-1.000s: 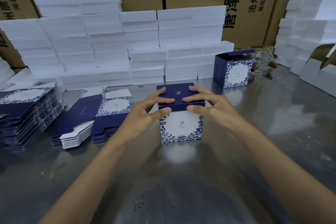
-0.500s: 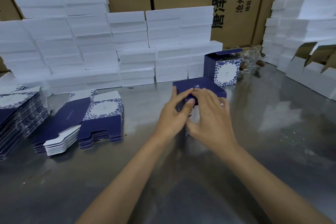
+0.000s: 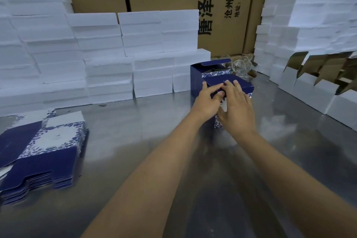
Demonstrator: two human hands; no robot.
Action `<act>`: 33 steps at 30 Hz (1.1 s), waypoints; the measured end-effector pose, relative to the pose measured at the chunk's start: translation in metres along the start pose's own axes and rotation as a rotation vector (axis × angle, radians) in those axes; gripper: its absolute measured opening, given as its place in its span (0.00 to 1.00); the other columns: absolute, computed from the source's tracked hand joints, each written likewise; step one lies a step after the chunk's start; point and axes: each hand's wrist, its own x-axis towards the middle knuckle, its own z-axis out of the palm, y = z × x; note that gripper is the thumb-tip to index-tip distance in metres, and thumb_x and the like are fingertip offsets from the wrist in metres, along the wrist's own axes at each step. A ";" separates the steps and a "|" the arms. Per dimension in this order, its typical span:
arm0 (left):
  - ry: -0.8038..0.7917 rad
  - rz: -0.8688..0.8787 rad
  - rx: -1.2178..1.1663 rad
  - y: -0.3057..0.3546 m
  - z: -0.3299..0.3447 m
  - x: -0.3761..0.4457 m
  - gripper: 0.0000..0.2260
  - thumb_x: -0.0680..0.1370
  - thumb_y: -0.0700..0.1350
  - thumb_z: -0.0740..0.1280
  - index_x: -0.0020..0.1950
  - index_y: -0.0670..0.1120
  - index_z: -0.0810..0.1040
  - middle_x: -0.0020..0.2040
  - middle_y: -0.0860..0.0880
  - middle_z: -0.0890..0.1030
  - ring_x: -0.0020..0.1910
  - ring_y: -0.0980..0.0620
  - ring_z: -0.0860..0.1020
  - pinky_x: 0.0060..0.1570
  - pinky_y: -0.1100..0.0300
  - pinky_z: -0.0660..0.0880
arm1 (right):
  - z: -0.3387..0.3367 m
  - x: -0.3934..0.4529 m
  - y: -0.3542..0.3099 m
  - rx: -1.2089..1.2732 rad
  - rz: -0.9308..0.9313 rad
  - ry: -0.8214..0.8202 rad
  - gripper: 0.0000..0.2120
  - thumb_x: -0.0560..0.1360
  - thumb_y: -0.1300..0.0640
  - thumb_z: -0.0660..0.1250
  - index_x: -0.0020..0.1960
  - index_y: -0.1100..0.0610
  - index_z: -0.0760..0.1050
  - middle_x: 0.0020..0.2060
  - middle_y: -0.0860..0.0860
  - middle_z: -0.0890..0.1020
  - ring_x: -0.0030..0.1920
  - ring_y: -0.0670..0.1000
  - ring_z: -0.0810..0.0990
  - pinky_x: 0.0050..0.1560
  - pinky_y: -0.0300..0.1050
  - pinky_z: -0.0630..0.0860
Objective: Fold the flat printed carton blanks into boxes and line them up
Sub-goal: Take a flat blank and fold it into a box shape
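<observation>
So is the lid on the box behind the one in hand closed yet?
No, the rear box stands with its lid flap up and open, just behind the closed box under both hands.

the brown cardboard carton [image 3: 222,15] behind bears "唐泽ah", partly cut off, and smaller "沧州唐泽", "地址".
</observation>
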 end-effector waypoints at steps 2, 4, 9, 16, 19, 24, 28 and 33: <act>-0.008 -0.047 -0.024 0.001 0.001 0.016 0.18 0.84 0.44 0.61 0.74 0.54 0.71 0.83 0.46 0.49 0.81 0.51 0.51 0.71 0.41 0.67 | 0.006 0.014 0.006 0.017 0.016 -0.008 0.30 0.81 0.56 0.66 0.79 0.59 0.60 0.80 0.53 0.60 0.82 0.52 0.50 0.80 0.52 0.52; -0.017 -0.097 -0.040 0.002 0.002 0.029 0.18 0.84 0.46 0.60 0.75 0.56 0.71 0.83 0.48 0.47 0.81 0.48 0.51 0.72 0.39 0.65 | 0.012 0.025 0.009 0.027 0.035 -0.010 0.30 0.81 0.56 0.66 0.79 0.58 0.59 0.81 0.52 0.58 0.82 0.52 0.49 0.80 0.52 0.51; 0.010 -0.119 0.042 0.003 0.007 0.047 0.18 0.86 0.47 0.56 0.76 0.56 0.69 0.81 0.48 0.58 0.80 0.44 0.54 0.77 0.41 0.57 | 0.024 0.043 0.014 0.023 0.041 -0.032 0.30 0.82 0.59 0.63 0.80 0.59 0.56 0.82 0.53 0.53 0.82 0.52 0.45 0.81 0.51 0.48; -0.005 -0.194 0.305 0.024 0.009 0.035 0.23 0.86 0.49 0.52 0.81 0.57 0.53 0.81 0.44 0.58 0.79 0.43 0.58 0.76 0.46 0.59 | 0.013 0.045 0.005 -0.197 0.052 -0.195 0.37 0.81 0.53 0.63 0.82 0.56 0.46 0.82 0.52 0.39 0.81 0.50 0.36 0.80 0.50 0.39; 0.072 -0.147 0.263 0.028 0.002 0.013 0.25 0.86 0.47 0.52 0.82 0.56 0.50 0.81 0.45 0.60 0.79 0.43 0.60 0.76 0.47 0.59 | 0.006 0.032 -0.009 -0.249 0.009 -0.144 0.38 0.83 0.48 0.58 0.82 0.58 0.39 0.82 0.53 0.36 0.81 0.50 0.34 0.80 0.50 0.38; 0.224 -0.198 0.140 0.014 -0.026 -0.042 0.22 0.85 0.45 0.52 0.80 0.50 0.61 0.78 0.47 0.66 0.75 0.47 0.67 0.70 0.56 0.63 | 0.005 0.004 -0.055 -0.047 -0.106 -0.223 0.39 0.82 0.54 0.61 0.83 0.56 0.39 0.82 0.50 0.37 0.81 0.48 0.35 0.80 0.46 0.42; 0.337 -0.289 0.116 -0.009 -0.063 -0.091 0.20 0.84 0.46 0.53 0.76 0.49 0.67 0.73 0.45 0.73 0.70 0.45 0.72 0.68 0.55 0.66 | 0.020 -0.021 -0.104 0.136 -0.133 -0.447 0.36 0.80 0.58 0.64 0.83 0.56 0.49 0.83 0.53 0.48 0.82 0.51 0.48 0.80 0.51 0.54; 0.444 -0.410 0.193 -0.036 -0.124 -0.139 0.15 0.82 0.44 0.57 0.68 0.46 0.73 0.67 0.44 0.77 0.66 0.43 0.74 0.65 0.53 0.69 | 0.044 -0.056 -0.175 0.489 -0.006 -0.572 0.21 0.78 0.56 0.65 0.70 0.51 0.70 0.62 0.53 0.81 0.63 0.57 0.79 0.64 0.56 0.75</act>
